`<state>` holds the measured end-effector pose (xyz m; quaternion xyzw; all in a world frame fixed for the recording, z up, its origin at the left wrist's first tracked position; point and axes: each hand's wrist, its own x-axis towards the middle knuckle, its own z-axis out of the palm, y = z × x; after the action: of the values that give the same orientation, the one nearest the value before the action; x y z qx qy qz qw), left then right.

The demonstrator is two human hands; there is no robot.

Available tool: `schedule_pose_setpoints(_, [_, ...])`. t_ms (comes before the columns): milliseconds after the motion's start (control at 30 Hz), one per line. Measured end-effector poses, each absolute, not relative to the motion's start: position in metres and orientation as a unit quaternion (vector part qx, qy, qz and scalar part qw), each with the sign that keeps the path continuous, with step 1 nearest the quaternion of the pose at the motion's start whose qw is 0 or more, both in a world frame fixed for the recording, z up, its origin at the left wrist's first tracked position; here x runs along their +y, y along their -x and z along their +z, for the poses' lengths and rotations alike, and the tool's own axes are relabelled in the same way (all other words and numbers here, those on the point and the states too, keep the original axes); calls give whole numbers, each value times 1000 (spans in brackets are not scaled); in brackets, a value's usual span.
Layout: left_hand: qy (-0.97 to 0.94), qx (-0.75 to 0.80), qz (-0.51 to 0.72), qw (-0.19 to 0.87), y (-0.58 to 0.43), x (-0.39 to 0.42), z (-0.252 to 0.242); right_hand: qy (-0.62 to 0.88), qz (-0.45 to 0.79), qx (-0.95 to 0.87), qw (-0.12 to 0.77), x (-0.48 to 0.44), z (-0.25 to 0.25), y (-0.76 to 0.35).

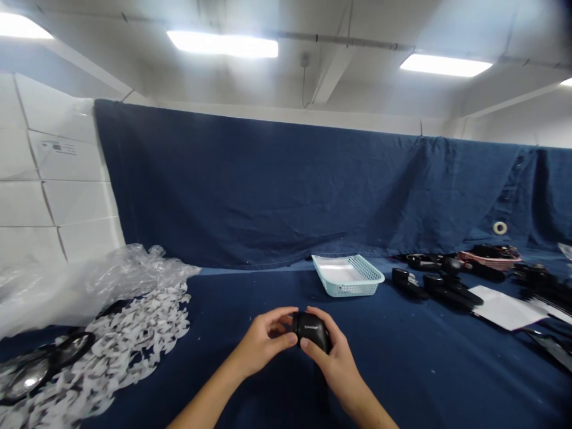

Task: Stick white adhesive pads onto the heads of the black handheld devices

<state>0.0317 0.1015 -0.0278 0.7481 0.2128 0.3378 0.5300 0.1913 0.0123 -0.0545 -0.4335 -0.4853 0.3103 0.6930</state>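
Between my two hands is a small black rounded device with pale lettering on its upper face, too small to read. My left hand pinches its left end between thumb and fingers. Wrapped around the right side is my right hand, its thumb pressed on the near face. The device's underside and far side are hidden. It is held above the dark blue tabletop, in front of a light blue perforated basket with white paper inside.
At left lie a heap of small whitish pieces, clear plastic wrap and black-rimmed items. White boxes are stacked behind. Several black devices and a white sheet lie at right. A blue cloth hangs at the back.
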Motion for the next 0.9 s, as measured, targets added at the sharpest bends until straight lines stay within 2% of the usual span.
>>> schedule_pose_setpoints(667, [-721, 196, 274, 606, -27, 103, -14, 461, 109, -655, 588, 1, -58, -187])
schedule_pose_setpoints(900, [-687, 228, 232, 649, -28, 109, -21, 467, -61, -720, 510, 3, -69, -181])
